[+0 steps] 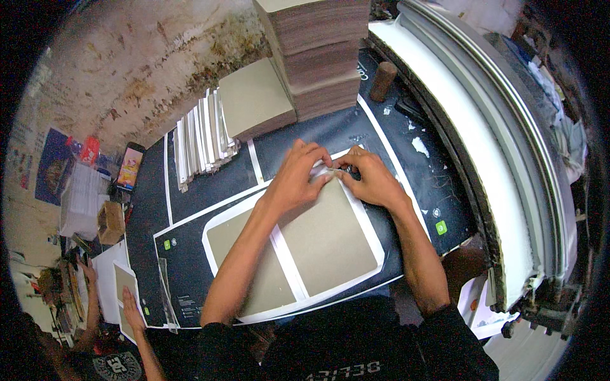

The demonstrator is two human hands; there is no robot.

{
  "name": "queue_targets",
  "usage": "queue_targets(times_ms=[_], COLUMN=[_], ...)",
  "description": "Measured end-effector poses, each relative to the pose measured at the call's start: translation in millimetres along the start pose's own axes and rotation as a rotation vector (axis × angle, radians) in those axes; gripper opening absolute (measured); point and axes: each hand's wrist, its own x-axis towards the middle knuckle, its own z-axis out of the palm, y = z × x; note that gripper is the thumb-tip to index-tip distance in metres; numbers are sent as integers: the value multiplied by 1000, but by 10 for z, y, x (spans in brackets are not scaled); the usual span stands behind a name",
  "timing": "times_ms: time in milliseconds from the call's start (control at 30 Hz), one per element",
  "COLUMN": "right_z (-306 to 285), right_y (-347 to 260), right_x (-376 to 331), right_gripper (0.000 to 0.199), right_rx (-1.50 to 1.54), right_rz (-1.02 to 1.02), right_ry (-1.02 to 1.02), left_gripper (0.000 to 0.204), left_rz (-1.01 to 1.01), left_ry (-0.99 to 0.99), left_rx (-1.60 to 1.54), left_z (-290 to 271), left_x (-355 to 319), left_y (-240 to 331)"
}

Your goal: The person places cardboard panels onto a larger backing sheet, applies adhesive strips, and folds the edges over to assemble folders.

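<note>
Two grey-brown boards, a left board [244, 254] and a right board [330, 235], lie side by side on a larger white sheet [375, 270] whose border shows around them. A narrow white strip [289, 263] runs between the boards. At the far edge of the right board, my left hand [298, 174] is closed, its fingertips pinching white paper. My right hand [368, 178] meets it there, thumb and forefinger closed on the same paper edge. The fingers partly hide the pinched paper, and my left forearm covers part of the left board.
A tall stack of boards [324, 57] stands at the back, beside a lower board stack [257, 95] and a bundle of white strips [202, 136]. A brown cylinder [382, 81] stands near the machine's white curved edge [483, 159]. At left are a phone [130, 166] and a co-worker's hand [132, 308].
</note>
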Motion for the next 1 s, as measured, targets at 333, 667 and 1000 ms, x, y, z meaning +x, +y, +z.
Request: queue_targets(times_ms=[333,667,1000], right_z=[50,122,88], right_y=[19,11,38], right_x=[10,27,24], right_gripper=[19,19,22], right_rx=[-24,-76,-37], right_rz=[4,44,55], right_ry=[29,74,76], left_gripper=[34,42,49], left_rz=[-32,-84,-104], left_ry=[54,126,-90], left_rx=[-19,-145,128], left_z=[18,119,27], left_x=[-13,-93,-255], left_y=[91,77,187])
